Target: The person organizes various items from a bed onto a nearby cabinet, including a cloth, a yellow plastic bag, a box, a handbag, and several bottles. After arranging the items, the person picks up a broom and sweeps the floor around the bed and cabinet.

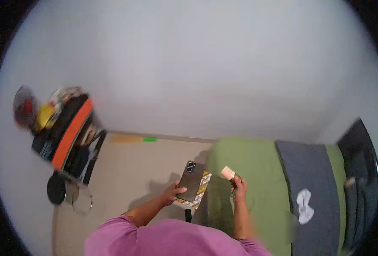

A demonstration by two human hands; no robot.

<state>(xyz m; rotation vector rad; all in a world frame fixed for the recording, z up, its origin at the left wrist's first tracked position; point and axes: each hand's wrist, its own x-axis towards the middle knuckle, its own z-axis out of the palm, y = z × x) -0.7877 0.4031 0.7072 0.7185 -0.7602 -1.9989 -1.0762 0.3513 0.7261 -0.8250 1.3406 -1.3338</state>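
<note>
In my left hand (171, 194) is a dark smartphone (190, 184), its camera side showing, with my thumb on its lower left edge. Under the phone, in the same grip, lies a flat item with a yellow and white pattern (202, 191). My right hand (239, 189) grips a small item with a pale, cream-coloured end (228, 173) that points up and left; I cannot tell what it is. The two hands are apart, the right one over the green bedsheet (240, 153).
A grey cloth (310, 172) crosses the bed, with a crumpled white cloth (304, 206) on it. A dark headboard (358, 147) stands at the right. At the left is a loaded rack with an orange band (72, 134). A green-tipped object (149, 139) lies by the wall.
</note>
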